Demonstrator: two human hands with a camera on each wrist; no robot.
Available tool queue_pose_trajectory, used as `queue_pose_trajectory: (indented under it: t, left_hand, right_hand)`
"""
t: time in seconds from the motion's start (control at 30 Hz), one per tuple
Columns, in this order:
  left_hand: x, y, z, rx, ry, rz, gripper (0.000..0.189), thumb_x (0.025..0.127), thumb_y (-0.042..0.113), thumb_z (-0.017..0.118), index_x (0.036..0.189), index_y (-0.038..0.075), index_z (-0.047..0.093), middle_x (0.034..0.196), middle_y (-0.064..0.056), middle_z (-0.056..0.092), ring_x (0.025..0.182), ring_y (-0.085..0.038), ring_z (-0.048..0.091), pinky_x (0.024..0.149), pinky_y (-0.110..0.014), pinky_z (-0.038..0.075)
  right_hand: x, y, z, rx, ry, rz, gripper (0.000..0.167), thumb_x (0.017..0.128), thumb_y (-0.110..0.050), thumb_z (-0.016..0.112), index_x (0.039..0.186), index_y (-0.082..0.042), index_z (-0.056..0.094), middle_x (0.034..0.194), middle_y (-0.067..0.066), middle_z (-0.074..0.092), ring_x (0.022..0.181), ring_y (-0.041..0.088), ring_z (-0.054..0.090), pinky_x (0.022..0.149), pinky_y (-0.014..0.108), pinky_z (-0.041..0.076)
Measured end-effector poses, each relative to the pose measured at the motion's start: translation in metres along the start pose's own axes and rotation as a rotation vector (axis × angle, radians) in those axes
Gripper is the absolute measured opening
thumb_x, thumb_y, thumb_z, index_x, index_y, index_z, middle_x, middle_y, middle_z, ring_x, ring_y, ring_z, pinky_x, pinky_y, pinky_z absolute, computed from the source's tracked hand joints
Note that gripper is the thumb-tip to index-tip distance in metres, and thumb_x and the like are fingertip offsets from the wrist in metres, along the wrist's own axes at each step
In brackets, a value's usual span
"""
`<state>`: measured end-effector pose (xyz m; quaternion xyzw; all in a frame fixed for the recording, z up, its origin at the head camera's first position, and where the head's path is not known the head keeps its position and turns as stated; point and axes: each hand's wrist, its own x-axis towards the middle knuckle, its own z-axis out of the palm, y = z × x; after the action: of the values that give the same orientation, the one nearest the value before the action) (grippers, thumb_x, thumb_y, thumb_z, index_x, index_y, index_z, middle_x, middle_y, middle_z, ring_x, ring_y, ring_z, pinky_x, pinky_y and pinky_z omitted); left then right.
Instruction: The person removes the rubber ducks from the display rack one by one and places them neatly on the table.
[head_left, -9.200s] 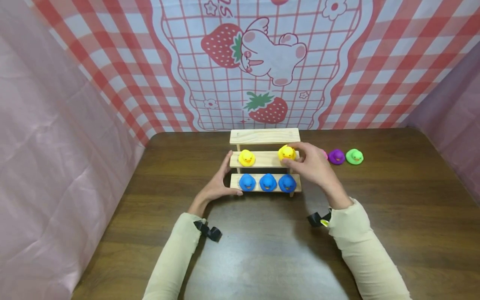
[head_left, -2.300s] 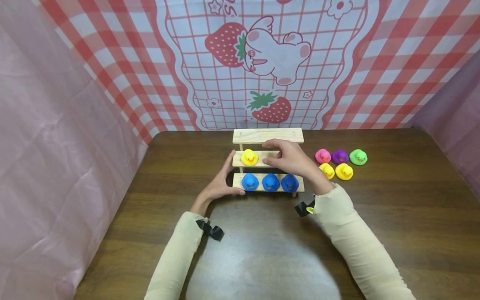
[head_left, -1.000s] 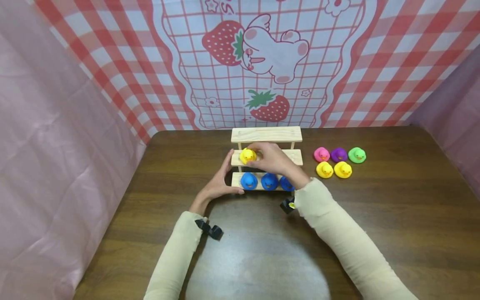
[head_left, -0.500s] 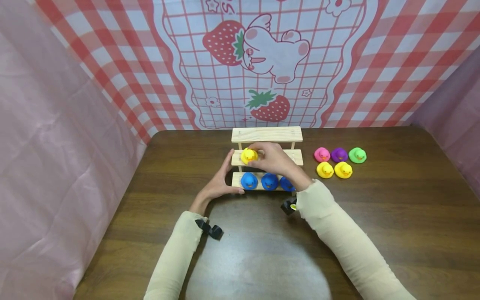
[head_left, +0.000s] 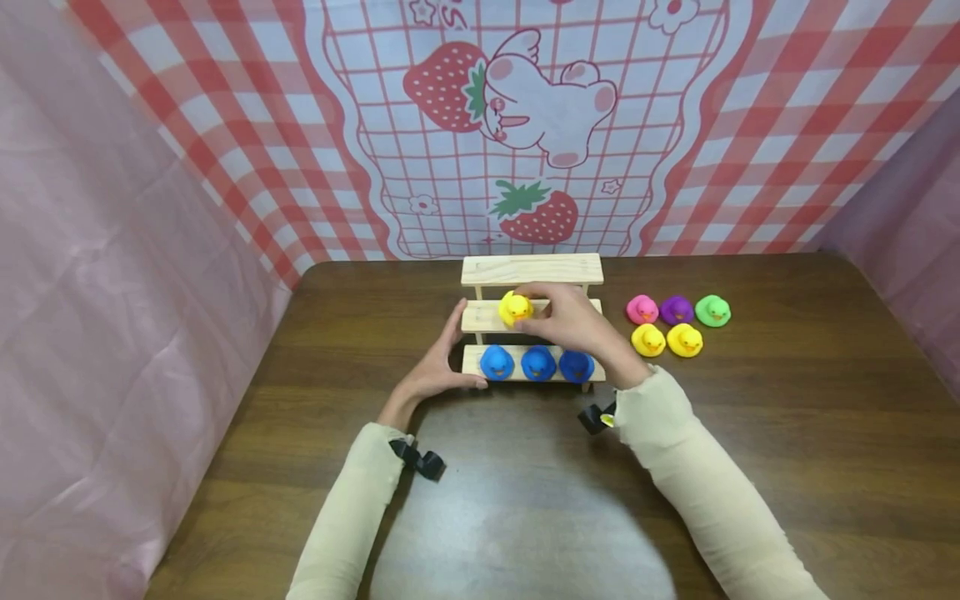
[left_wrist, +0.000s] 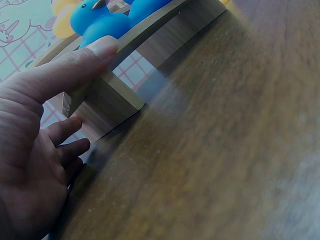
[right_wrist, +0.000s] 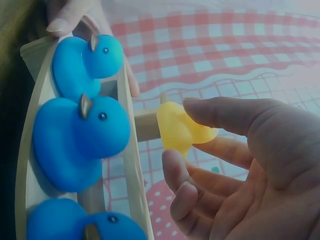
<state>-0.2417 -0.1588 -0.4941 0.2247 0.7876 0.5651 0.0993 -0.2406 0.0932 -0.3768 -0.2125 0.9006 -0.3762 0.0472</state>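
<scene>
A three-tier wooden display rack [head_left: 532, 268] stands on the table. Its left end is held by my left hand [head_left: 431, 371], whose thumb [left_wrist: 102, 50] lies on the bottom shelf's front edge while the other fingers reach along the side. My right hand [head_left: 573, 321] pinches a yellow rubber duck [head_left: 515, 308] between thumb and fingers, at the left part of the middle shelf [head_left: 476, 317]. In the right wrist view the yellow duck [right_wrist: 182, 127] is partly covered by the thumb. Three blue rubber ducks [head_left: 538, 363] sit in a row on the bottom shelf.
Right of the rack, pink [head_left: 642, 309], purple [head_left: 677, 310] and green [head_left: 712, 311] ducks form a row on the brown table [head_left: 787, 433]. Two yellow ducks [head_left: 667, 341] sit before them. A checked cloth [head_left: 810, 150] hangs behind the table.
Two yellow ducks now sit on the table that were not visible there 9.2 s ago. My right hand has gripped the last middle-shelf duck and shifted it right. The left hand stays put.
</scene>
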Motion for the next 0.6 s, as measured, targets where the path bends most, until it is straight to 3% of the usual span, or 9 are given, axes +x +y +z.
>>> queue_pose_trajectory:
  t: [0.6]
  left_hand:
    - [0.0, -0.002, 0.0, 0.008, 0.007, 0.029, 0.128, 0.071, -0.001, 0.086, 0.162, 0.013, -0.003, 0.172, -0.008, -0.003, 0.154, -0.037, 0.02, 0.127, -0.056, 0.015]
  right_hand:
    - [-0.026, 0.021, -0.028, -0.021, 0.057, 0.065, 0.048, 0.087, -0.023, 0.077, 0.131, -0.006, 0.064, 0.12, 0.019, 0.07, 0.076, 0.019, 0.066, 0.059, 0.024, 0.049]
